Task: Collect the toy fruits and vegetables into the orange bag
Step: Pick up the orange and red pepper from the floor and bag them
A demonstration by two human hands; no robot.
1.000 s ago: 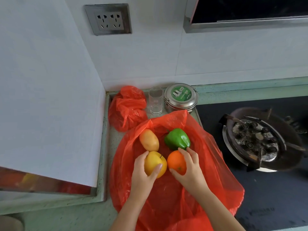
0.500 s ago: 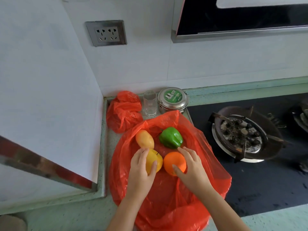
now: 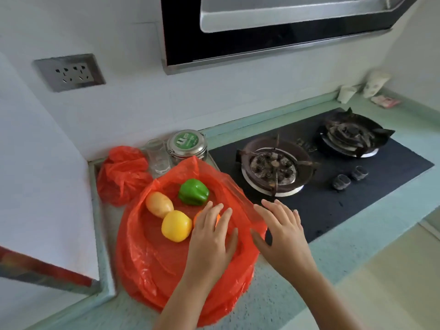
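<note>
The orange bag (image 3: 152, 263) lies spread open on the green counter. Inside it rest a green toy pepper (image 3: 193, 192), a tan toy potato (image 3: 159, 204) and a yellow toy apple (image 3: 176, 225). A toy orange (image 3: 197, 217) sits beside the apple, mostly hidden under my left hand (image 3: 212, 234), whose spread fingers lie palm-down over it without a clear grip. My right hand (image 3: 281, 236) hovers palm-down, fingers apart, at the bag's raised right rim, holding nothing.
A second, knotted orange bag (image 3: 122, 175), a glass (image 3: 157, 156) and a steel tin (image 3: 187, 146) stand behind the bag by the wall. The black gas hob (image 3: 316, 201), with two burners, lies just to the right. A white wall panel closes off the left.
My left hand has left the yellow apple and slid right over the orange. My right hand has let go of the orange and moved to the bag's right rim. The camera has swung right.
</note>
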